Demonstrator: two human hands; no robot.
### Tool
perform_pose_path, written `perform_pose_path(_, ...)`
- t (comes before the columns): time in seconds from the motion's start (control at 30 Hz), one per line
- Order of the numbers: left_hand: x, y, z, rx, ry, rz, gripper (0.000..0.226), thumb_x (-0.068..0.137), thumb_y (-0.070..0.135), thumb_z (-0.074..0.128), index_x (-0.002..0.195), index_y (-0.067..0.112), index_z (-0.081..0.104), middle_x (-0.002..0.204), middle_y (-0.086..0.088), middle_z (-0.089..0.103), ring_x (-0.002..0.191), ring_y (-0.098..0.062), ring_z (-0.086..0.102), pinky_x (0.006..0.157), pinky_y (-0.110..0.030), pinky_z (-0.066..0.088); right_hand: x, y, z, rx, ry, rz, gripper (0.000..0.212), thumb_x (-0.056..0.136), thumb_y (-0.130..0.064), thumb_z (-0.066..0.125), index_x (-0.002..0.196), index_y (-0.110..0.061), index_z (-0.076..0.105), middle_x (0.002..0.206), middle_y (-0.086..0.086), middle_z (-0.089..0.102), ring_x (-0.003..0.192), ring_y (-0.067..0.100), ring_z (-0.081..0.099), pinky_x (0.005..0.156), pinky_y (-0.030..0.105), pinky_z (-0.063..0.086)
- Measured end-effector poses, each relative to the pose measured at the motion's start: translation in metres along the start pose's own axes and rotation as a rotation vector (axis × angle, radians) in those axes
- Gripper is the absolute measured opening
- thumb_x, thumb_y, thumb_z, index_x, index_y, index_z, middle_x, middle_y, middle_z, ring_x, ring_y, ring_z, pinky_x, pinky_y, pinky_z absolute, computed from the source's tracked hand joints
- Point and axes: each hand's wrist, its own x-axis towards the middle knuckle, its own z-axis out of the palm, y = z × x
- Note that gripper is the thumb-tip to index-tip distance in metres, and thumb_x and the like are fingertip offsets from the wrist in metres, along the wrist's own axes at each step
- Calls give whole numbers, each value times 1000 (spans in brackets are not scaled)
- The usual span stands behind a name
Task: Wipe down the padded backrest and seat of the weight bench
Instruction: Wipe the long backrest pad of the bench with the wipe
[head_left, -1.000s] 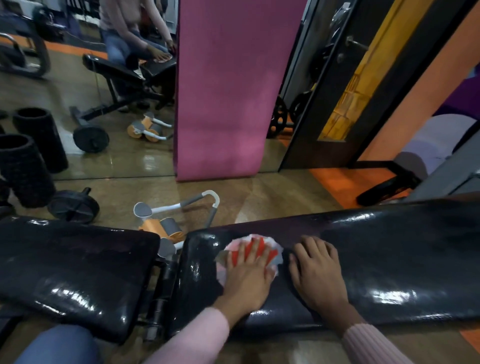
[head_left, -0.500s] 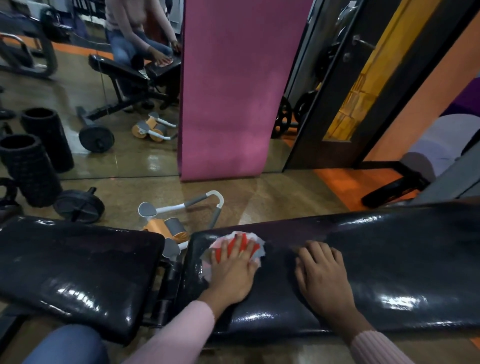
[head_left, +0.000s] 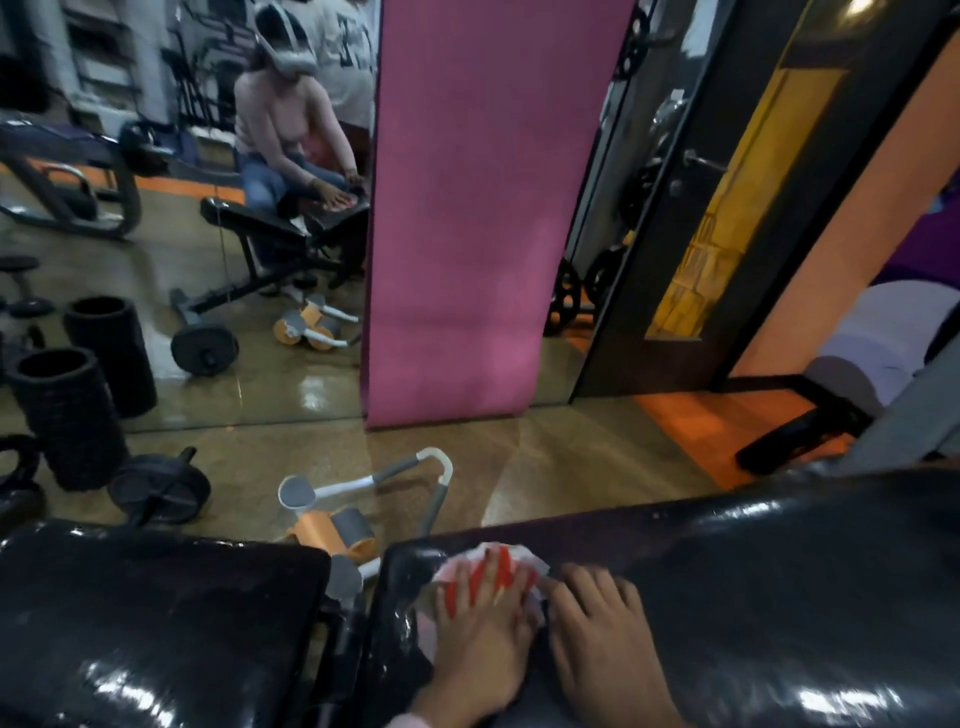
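Observation:
The black padded backrest (head_left: 753, 582) runs across the lower right, shiny with reflections. The black seat pad (head_left: 156, 623) lies lower left, with a gap and hinge between them. A red and white cloth (head_left: 498, 564) sits near the backrest's left end. My left hand (head_left: 480, 629) lies flat on the cloth with its fingers spread, pressing it to the pad. My right hand (head_left: 602, 634) rests flat on the backrest just right of the cloth, almost touching the left hand.
An orange and grey ab roller (head_left: 343, 525) lies on the floor just beyond the gap. Black foam rollers (head_left: 67, 415) and a weight plate (head_left: 158, 491) stand at left before a mirror. A pink mat (head_left: 467, 208) leans upright ahead.
The view has tilted upward, so the hands sit lower in the frame. My left hand and cloth slid left along the backrest, then back toward my right hand, which now lies close beside them.

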Motion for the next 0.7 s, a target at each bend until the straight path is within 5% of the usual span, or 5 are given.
perform_pose_path(0.1, 40, -9, -18, 18, -94, 12, 50, 97, 47, 17, 146, 48, 8, 158, 11, 12, 145, -23, 9, 113, -48, 5, -8, 0, 10, -36, 50, 0, 29, 81, -27, 46, 103, -25, 64, 103, 0, 63, 91, 23, 56, 77, 38, 35)
perform_pose_path(0.3, 36, -40, -20, -56, -148, -224, 48, 98, 50, 16, 145, 51, 6, 160, 9, 3, 145, -27, -2, 115, -49, -1, -8, -2, 22, -97, 63, -188, 35, 70, -25, 53, 102, -23, 67, 103, 2, 67, 98, 22, 50, 80, 38, 35)
perform_pose_path(0.43, -7, 0, -8, -24, -109, -15, 78, 84, 47, 35, 146, 44, -12, 160, 4, 3, 143, -27, 18, 110, -47, 5, -5, -2, 24, -105, 52, -307, 30, 77, -25, 50, 103, -23, 64, 103, 3, 68, 104, 22, 51, 83, 38, 36)
perform_pose_path(0.53, 15, 17, -14, 49, -117, 120, 75, 98, 41, 29, 126, 55, -39, 150, 8, -33, 142, -25, -16, 113, -50, -10, -7, 1, 26, -58, 82, -246, 32, 77, -23, 48, 106, -23, 62, 104, 5, 68, 102, 22, 54, 83, 36, 36)
perform_pose_path(0.7, 45, -18, -29, 4, -183, -53, 49, 98, 48, 20, 145, 48, 10, 158, 10, 8, 145, -22, 5, 114, -49, 3, -13, -5, 13, -30, -54, -125, 46, 74, -23, 48, 120, -22, 56, 114, 0, 58, 101, 22, 54, 85, 35, 35)
